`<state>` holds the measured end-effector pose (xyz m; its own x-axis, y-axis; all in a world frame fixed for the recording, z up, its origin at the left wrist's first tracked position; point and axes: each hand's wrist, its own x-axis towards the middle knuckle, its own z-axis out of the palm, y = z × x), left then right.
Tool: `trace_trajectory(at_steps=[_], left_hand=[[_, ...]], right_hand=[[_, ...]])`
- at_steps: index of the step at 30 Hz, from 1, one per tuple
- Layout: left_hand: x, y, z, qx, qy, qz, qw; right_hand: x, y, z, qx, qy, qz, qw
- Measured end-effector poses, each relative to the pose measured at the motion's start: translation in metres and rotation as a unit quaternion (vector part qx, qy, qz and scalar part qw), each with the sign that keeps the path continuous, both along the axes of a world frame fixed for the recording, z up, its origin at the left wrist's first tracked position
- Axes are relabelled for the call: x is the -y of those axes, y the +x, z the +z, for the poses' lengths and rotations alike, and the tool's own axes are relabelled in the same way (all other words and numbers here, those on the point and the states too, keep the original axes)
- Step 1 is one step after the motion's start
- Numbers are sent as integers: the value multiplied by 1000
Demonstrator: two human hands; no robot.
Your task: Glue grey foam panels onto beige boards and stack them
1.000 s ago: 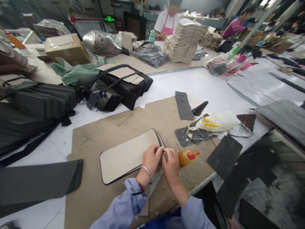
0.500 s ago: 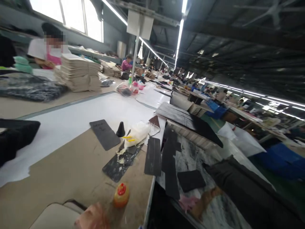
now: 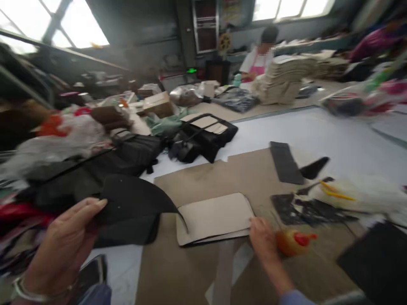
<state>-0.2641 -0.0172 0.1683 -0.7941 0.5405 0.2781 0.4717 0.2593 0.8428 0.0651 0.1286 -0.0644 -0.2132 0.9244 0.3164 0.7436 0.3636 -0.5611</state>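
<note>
**Left hand lifting a black sheet, right hand at the panel's corner**

I am seeing the left hand (image 3: 68, 241) gripping a curved black sheet (image 3: 133, 197) by its edge, thumb on top, and holding it raised over the dark stack (image 3: 127, 231) at the bench's left side. The sheet's pointed tip is hanging just over the beige panel (image 3: 213, 218). The right hand (image 3: 262, 239) is resting on the brown cardboard mat (image 3: 241, 173), its fingers touching the panel's near right corner; its grip is blurred, and I cannot tell whether it is clenched or released. An orange glue bottle (image 3: 291, 242) with a red cap is lying just beside that hand.

The panel is lying flat on the mat, with a dark edge showing beneath it. Further right, a dark strip (image 3: 286, 163), black scraps and a white bag (image 3: 365, 197) with yellow sticks are sitting on the mat and on the white bench (image 3: 318, 127). Behind the mat, bundles of black pieces (image 3: 203, 135) are crowding the left side, along with boxes and plastic bags.

Across the bench, a person in a pink apron (image 3: 259, 63) is standing beside a tall stack of beige boards (image 3: 286, 78). Bright windows are lighting the grey walls behind.
</note>
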Motion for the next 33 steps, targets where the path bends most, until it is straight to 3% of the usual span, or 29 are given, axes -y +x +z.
trace_trajectory(at_steps=[3,6,9,12,14,16,20,23,25,28,33], left_hand=[[28,-20,43,72,29,62,995],[23,-25,69,91,33,84,992],[5,-35,81,52,9,101,993],[-23,-51,77,-34,-52,76,995],[-50,-58,63,-112,-146,43,982],[-85,-59,38,-185,-253,12,949],[-162,-37,-40,-217,-373,-67,900],[-192,-8,-101,-191,-404,-147,883],[-188,11,-131,-182,-411,-184,874],[-151,35,-157,-183,-364,-238,881],[-61,83,-174,-209,-180,-336,901]], right_hand=[[-7,6,-15,33,58,36,997],[-4,13,-21,70,115,37,990],[-3,13,-22,93,131,29,987],[-3,10,-21,92,130,13,987],[-2,9,-20,82,129,13,988],[0,7,-17,74,128,10,989],[6,2,-10,61,116,-29,991],[9,-3,-6,59,98,-59,992],[10,-5,-2,61,88,-76,991],[16,-6,14,43,98,-76,991],[41,-23,80,-71,144,-7,987]])
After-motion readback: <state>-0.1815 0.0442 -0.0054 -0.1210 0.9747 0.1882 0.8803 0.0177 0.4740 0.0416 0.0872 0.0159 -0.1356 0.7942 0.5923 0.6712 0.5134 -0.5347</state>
